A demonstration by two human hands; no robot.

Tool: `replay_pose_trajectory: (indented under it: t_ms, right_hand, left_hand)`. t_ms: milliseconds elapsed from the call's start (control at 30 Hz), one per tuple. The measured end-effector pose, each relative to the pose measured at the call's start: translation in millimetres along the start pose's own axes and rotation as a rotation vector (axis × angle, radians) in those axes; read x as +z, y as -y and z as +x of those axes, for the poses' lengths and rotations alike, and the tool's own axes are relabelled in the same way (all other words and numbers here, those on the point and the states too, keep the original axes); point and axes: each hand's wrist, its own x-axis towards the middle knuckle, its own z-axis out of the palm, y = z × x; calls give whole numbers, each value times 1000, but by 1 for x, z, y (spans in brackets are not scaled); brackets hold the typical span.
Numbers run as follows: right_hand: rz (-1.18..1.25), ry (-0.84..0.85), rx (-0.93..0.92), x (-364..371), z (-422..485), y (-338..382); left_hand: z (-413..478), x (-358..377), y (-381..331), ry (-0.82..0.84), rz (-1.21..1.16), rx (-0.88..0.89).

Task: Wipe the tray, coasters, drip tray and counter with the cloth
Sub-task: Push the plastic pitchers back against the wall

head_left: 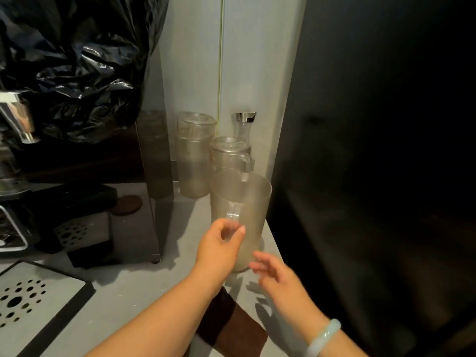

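Observation:
My left hand grips the clear handle of a tall frosted pitcher that stands on the grey counter near its right edge. My right hand, wearing a pale bangle, hovers open and blurred beside the pitcher's base, holding nothing. A dark brown cloth lies flat on the counter beneath my forearms. A metal drip tray with round holes sits at the lower left. A round brown coaster lies under the coffee machine.
A coffee machine with a black plastic bag over its top stands at left, a second perforated grate in its base. Two lidded glass jars and a carafe stand behind the pitcher. A dark wall borders the counter on the right.

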Motion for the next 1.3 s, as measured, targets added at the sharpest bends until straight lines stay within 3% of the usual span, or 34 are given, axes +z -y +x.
replay_pose_trajectory:
  t_ms: [67,200,333,500,600,700,833,900,967,1033,1133,1300]
  right_hand:
    - [-219,10,-14,15,-14,-25]
    - [-724,292,-132,36,-32,-57]
    - [-1037,203,-242,44,-36,-58]
    - [-1209,215,-403,58,-29,-63]
    - [-1089,138,-462,59,-22,-66]
    - [-760,12,-451,57,-12,-75]
    - [-308,-364,-113,26,11,-77]
    - [-224,-530,-8,5,24,-75]
    - [-223,-592,66,-9,42,-75]
    - [-275,-576,138,-14,63,-77]
    - [-400,-424,224,-16,96,-77]
    - [-818,-182,152,-2,137,-78]
  left_hand:
    - [1,-5,-5,-34,-82,-20]
    - [8,-19,-14,-2,-185,-117]
    - [22,-34,-17,-75,-263,-213]
    - [26,-61,-21,-108,-338,-215]
    - [27,-80,-29,-115,-351,-198]
    - [24,-94,-35,-111,-350,-163]
    - [18,-112,-34,-128,-286,-119]
    - [18,-122,-32,-137,-279,-105]
    - [18,-131,-29,-134,-260,-80]
    - [18,-135,-27,-131,-260,-62]
    - [18,-136,-26,-155,-297,-72]
    - [14,-144,-24,-137,-272,-108]
